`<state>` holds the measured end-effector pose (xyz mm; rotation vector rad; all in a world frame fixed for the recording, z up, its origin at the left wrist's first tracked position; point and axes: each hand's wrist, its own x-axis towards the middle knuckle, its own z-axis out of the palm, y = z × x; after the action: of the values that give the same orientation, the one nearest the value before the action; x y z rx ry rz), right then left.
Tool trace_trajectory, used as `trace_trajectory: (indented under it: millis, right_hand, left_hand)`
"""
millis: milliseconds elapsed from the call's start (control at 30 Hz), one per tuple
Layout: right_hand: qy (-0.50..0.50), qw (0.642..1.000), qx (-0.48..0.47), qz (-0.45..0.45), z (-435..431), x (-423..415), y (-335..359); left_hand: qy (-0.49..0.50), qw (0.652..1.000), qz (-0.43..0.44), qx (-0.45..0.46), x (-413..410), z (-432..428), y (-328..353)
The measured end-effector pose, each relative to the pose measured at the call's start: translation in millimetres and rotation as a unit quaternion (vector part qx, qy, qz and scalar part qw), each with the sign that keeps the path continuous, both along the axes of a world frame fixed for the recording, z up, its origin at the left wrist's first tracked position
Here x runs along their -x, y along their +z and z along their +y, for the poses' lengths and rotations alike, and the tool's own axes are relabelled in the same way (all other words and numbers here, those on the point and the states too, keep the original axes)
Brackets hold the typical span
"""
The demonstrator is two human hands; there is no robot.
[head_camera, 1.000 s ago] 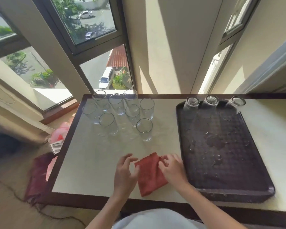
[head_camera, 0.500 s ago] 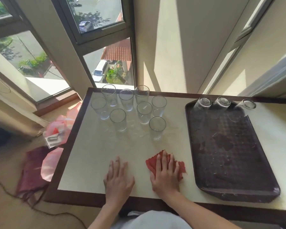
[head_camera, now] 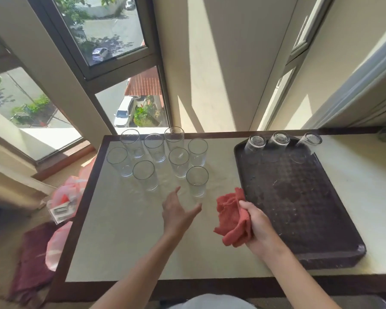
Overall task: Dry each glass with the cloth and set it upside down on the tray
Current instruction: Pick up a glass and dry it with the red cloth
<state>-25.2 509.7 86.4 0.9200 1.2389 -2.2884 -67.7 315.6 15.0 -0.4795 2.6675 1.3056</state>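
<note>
The right hand (head_camera: 257, 228) has its grip closed round a bunched red cloth (head_camera: 232, 219), held over the pale tabletop (head_camera: 125, 230) just beside the left edge of the dark tray (head_camera: 310, 219). The left hand (head_camera: 176, 211) hovers with an open grip, fingers spread and holding nothing, near the nearest glass (head_camera: 197, 181), which stands mouth up at the front of a cluster of eight upright glasses (head_camera: 154, 148) on the left half of the tabletop. Three upturned glasses (head_camera: 279, 140) stand in a row along the far edge of the tray, whose textured floor carries scattered water drops.
</note>
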Motion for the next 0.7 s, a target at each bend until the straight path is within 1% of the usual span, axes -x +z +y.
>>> trace_trajectory:
  millis: [100,167,233,367,500,600,700]
  right_hand:
    - [-0.031,0.988,0.15,0.019,18,-8,15]
    - [-0.063,0.975,0.208,0.05,25,-15,19]
    - [-0.077,0.967,0.232,0.076,30,-21,20]
    - [-0.059,0.977,0.183,0.092,34,-30,24]
    - [-0.051,0.985,0.153,0.058,35,-30,24]
    - [-0.061,0.99,0.121,0.028,31,-26,22]
    - [-0.041,0.999,0.007,0.033,18,-20,20]
  left_hand:
    - [0.035,0.998,-0.024,-0.053,28,20,-3]
    - [0.056,0.996,-0.029,-0.06,39,29,-6]
    - [0.076,0.995,-0.015,-0.064,46,36,-8]
    - [0.107,0.992,0.018,-0.06,47,42,-10]
    - [0.098,0.993,0.018,-0.061,29,40,-2]
    - [0.082,0.988,0.009,-0.128,2,34,8]
    - [0.038,0.967,-0.028,-0.249,-27,24,26]
